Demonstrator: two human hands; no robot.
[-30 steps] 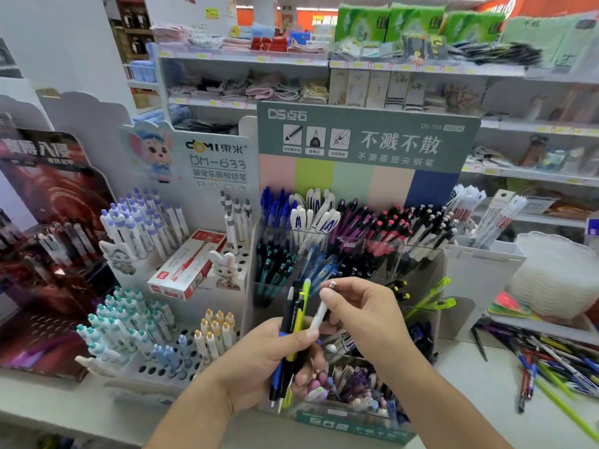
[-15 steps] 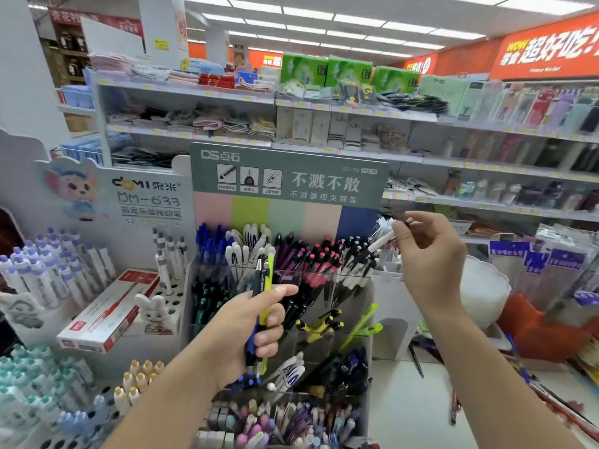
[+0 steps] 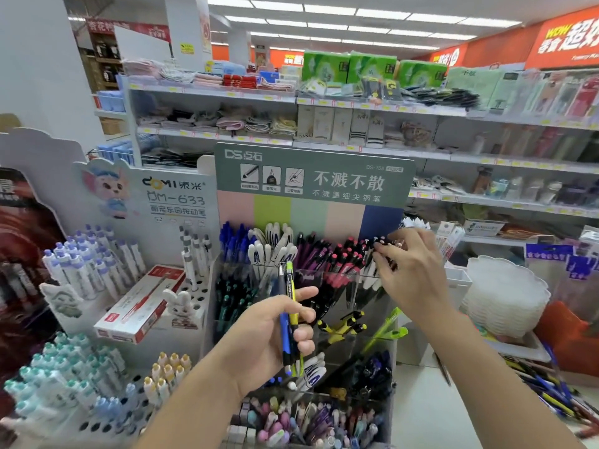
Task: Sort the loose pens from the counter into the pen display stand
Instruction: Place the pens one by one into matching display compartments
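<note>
Yellow and blue pens point(image 3: 289, 315) stand upright in a small bundle in my left hand point(image 3: 269, 338), fingers point(image 3: 304, 335) curled round the barrels, thumb pressed across them, in front of the pen display stand point(image 3: 311, 286). My right hand point(image 3: 411, 270) reaches to the stand's top row at its right end, fingertips point(image 3: 381, 251) bent among the black-capped pens point(image 3: 372, 254); whether they pinch one I cannot tell. More loose pens point(image 3: 551, 393) lie scattered on the desk point(image 3: 431, 413) at far right. A red and white box point(image 3: 139, 303) rests on the neighbouring white rack point(image 3: 107, 416) to the left.
</note>
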